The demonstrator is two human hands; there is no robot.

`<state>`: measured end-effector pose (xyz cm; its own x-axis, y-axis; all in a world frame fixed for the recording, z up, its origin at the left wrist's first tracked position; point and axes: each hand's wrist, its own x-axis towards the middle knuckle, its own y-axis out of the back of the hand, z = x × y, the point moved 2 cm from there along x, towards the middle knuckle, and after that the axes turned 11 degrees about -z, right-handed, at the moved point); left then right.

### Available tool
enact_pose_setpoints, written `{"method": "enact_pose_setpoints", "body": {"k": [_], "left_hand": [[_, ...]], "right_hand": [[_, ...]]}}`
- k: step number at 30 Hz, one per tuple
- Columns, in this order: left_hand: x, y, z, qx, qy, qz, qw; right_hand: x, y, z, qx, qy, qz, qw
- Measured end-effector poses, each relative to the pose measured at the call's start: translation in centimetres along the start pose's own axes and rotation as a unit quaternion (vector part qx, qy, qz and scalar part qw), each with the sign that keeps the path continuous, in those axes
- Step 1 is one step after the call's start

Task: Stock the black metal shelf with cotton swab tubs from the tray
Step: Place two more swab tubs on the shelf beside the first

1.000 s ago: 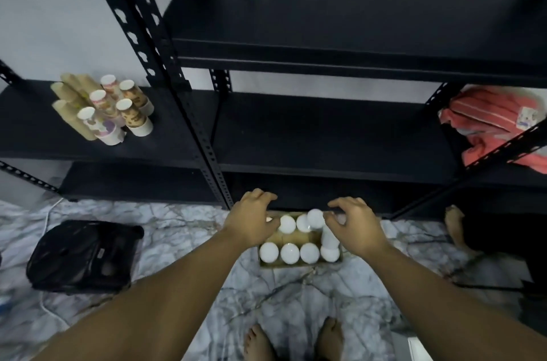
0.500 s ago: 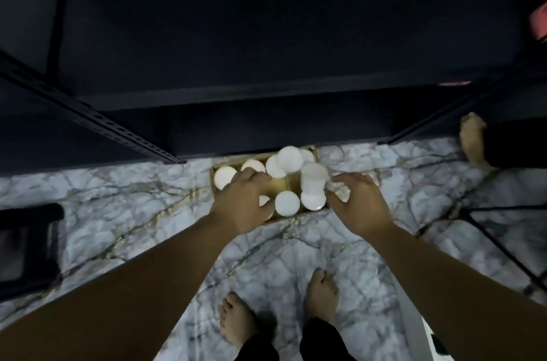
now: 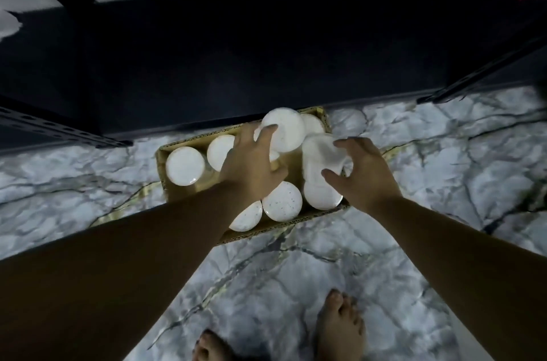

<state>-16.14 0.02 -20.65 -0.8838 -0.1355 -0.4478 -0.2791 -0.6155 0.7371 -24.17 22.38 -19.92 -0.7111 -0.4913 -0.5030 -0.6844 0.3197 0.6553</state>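
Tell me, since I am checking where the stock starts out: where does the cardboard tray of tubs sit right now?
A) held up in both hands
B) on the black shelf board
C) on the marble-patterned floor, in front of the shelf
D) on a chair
C: the cardboard tray rests flat on the marble-patterned floor at the foot of the black shelf, while the left hand and right hand reach for tubs, not the tray.

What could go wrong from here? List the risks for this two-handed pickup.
1. The right hand grips a blurred tub by its lid edge; it could slip and fall onto the tubs below.
2. The left hand lifts a raised tub close to the black shelf edge; it might knock against it.
3. Bare feet stand under the carry path.
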Motion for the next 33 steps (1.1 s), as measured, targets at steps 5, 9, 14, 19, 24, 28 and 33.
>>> {"method": "enact_pose_setpoints", "body": {"k": [5, 9, 14, 19, 24, 28, 33], "left_hand": [[3.4, -2.2, -1.5, -0.091, -0.002, 0.038, 0.995], [3.9, -2.0, -1.0, -0.108, -0.025, 0.060, 0.992], [1.7, -0.4, 0.0, -0.101, -0.004, 0.074, 0.992], [-4.3, 2.5, 1.1, -0.155, 0.048, 0.065, 0.985], [-14.8, 5.2, 2.1, -0.269, 0.123, 0.058, 0.953], [-25.1, 7.7, 2.9, -0.324, 0.175, 0.046, 0.929], [-35.0, 12.6, 5.1, -0.357, 0.200, 0.073, 0.909]], "right_hand": [[2.0, -2.8, 2.2, 0.034, -0.012, 0.010, 0.999], [2.0, -3.2, 2.6, 0.081, -0.026, 0.031, 0.996], [-0.1, -1.8, 1.7, 0.118, -0.067, 0.067, 0.988], [-4.7, -0.2, -0.5, 0.167, -0.082, 0.070, 0.980], [-13.4, 0.7, -3.7, 0.228, -0.121, 0.052, 0.965], [-21.4, 2.0, -7.1, 0.269, -0.146, 0.059, 0.950], [-29.8, 5.4, -12.4, 0.284, -0.133, 0.059, 0.948]]}}
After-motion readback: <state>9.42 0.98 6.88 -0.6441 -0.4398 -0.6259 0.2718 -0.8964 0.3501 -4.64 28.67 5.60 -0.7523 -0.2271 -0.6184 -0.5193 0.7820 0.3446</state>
